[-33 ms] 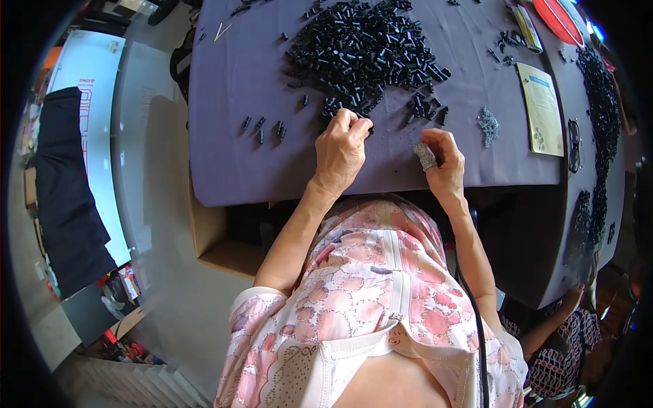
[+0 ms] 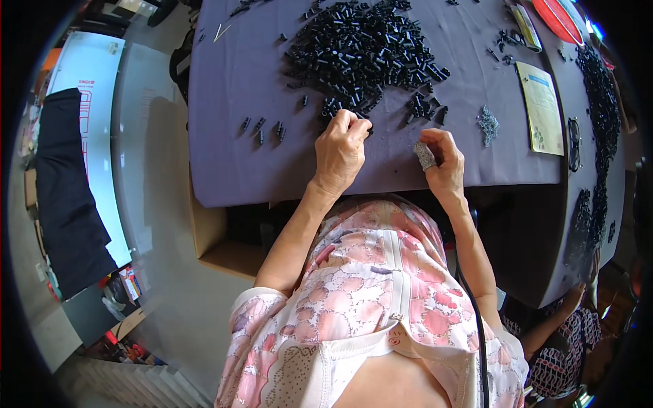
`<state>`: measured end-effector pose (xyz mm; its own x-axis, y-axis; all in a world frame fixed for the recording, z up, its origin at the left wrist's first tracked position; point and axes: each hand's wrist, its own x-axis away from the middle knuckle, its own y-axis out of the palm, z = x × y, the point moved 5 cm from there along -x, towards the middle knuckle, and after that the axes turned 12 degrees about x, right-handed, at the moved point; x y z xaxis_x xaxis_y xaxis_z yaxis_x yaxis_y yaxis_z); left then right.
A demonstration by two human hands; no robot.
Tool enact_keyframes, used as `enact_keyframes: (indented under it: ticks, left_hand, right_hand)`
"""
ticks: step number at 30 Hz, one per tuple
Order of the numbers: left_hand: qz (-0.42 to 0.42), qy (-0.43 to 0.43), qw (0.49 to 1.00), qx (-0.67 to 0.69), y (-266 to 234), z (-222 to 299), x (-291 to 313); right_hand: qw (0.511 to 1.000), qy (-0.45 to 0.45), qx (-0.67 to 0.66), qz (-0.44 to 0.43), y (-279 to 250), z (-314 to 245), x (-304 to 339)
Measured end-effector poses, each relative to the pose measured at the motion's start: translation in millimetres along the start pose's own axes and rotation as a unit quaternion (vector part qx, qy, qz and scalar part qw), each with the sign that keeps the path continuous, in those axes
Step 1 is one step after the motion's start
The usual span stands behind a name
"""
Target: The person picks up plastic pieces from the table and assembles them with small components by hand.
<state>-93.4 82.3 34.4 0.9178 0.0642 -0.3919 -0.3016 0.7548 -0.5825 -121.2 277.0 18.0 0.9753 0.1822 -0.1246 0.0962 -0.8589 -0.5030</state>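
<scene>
My left hand (image 2: pixel 340 149) is closed in a pinch at the near edge of a big heap of small black cylindrical parts (image 2: pixel 360 51). The dark end of one such part shows at its fingertips. To the right, my right hand (image 2: pixel 445 168) is held just above the cloth with fingers curled together; whatever they hold is hidden. A grey, rough-textured wrap (image 2: pixel 424 156) sits around one of its fingers. Several loose black parts (image 2: pixel 261 136) lie left of my left hand, and a small cluster of them (image 2: pixel 423 107) lies beyond my right hand. Beside that is a little pile of small silvery pieces (image 2: pixel 488 127).
A purple-grey cloth (image 2: pixel 238 177) covers the table. On the right lie a pale printed packet (image 2: pixel 542 109), eyeglasses (image 2: pixel 575 144) and a red tray (image 2: pixel 558 19). Another heap of black parts (image 2: pixel 598 88) covers the adjoining table, where another person's arm (image 2: pixel 554 319) shows.
</scene>
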Motion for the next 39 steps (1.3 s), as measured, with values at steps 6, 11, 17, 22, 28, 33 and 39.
enact_keyframes:
  ticks: [6,11,17,22,28,33,39]
  left_hand:
    - [-0.026,-0.009,1.000,-0.001,1,0,-2]
    - [-0.070,-0.014,0.997,-0.029,5,-2,-5]
    - [-0.008,-0.050,0.986,0.159,-3,11,0]
    - [-0.008,-0.067,0.975,0.211,1,12,6]
    - [-0.021,-0.094,0.963,0.250,1,16,11]
    - [0.022,-0.307,0.835,0.455,18,-6,23]
    - [0.068,-0.384,0.749,0.535,16,-7,22]
  right_hand:
    - [0.997,-0.046,0.039,-0.044,2,-6,1]
    - [0.997,-0.043,0.056,-0.042,2,-11,1]
    - [0.996,-0.034,-0.042,-0.071,17,-20,0]
    - [0.994,-0.050,-0.037,-0.088,26,-36,-4]
    - [0.992,-0.061,-0.036,-0.100,27,-37,-2]
    - [0.993,-0.058,-0.039,-0.093,27,-37,-1]
    - [0.995,-0.036,-0.069,-0.069,32,-35,5]
